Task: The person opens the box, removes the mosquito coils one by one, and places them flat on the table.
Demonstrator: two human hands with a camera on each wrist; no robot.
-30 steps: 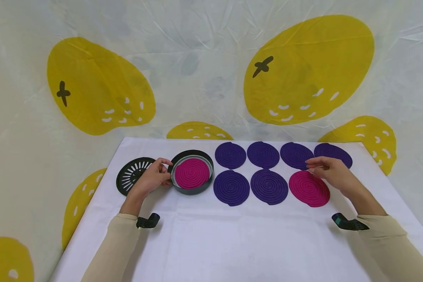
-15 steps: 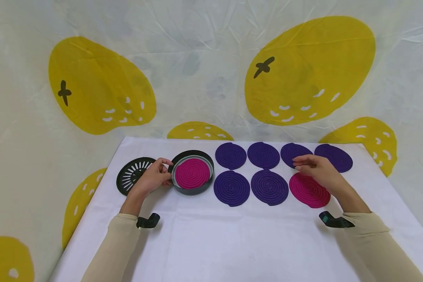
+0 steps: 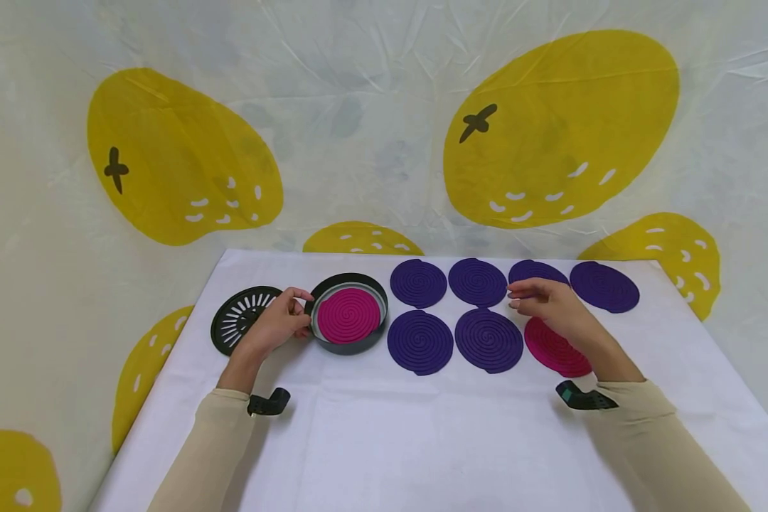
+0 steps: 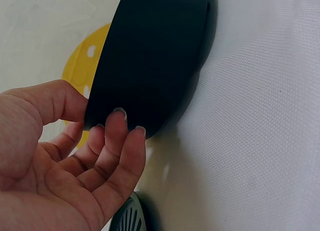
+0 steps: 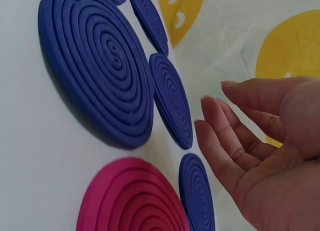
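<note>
Meanwhile, the left hand (image 3: pixel 275 323) pinches the rim of a black tin (image 3: pixel 348 314) holding a pink coil (image 3: pixel 348 314), beside a slotted lid (image 3: pixel 240 318) near the counter (image 3: pixel 384 434) edge. The right hand (image 3: pixel 553 309) hovers, fingers loosely spread, over another pink coil (image 3: pixel 553 350) among purple coils (image 3: pixel 420 341); its wrist view shows the palm holding nothing.

Slotted lid (image 3: pixel 240 318) far left; tin (image 3: pixel 349 341) right of it, one coil (image 3: pixel 348 314) inside; seven coils in two rows further right.
</note>
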